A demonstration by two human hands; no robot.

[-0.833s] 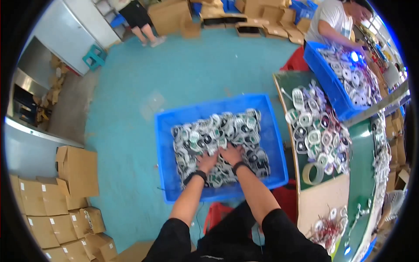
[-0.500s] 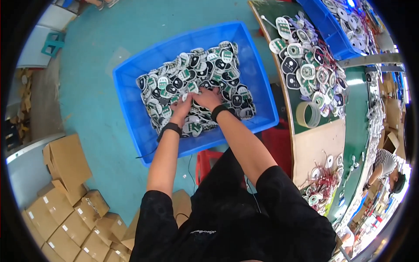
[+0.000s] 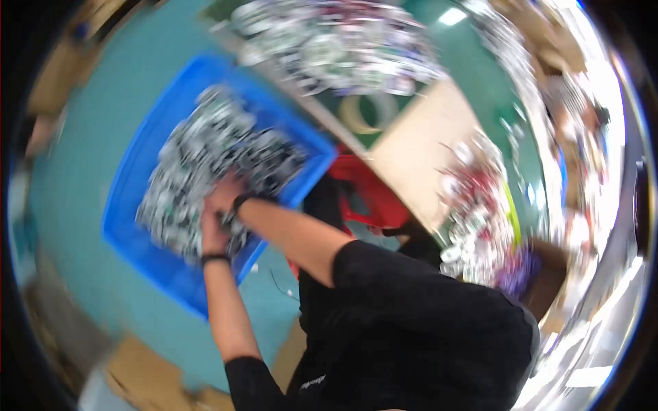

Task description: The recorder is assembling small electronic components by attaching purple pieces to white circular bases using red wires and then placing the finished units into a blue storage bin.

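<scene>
Both hands are over a heap of small rounded white and black circuit-board pieces (image 3: 199, 151) in a blue plastic bin (image 3: 127, 192). My left hand (image 3: 214, 229) rests at the near part of the heap, a dark band on its wrist. Close beside it, slightly farther and to the right, my right hand (image 3: 226, 193) touches the pieces, also with a dark wristband. Motion smears the fingers of both hands, so their grip and anything in them cannot be made out.
Right of the bin, a workbench (image 3: 418, 147) carries more board pieces (image 3: 343, 48), a tape roll (image 3: 367, 113) and a pile of parts with red wires (image 3: 473, 198). A red stool (image 3: 370, 195) stands under its edge. Cardboard boxes (image 3: 147, 373) lie at lower left. A person (image 3: 572, 103) is at far right.
The whole view has swung, so the bin now appears farther left and turned, with the workbench nearer the middle. Both hands remain at the heap, close together.
</scene>
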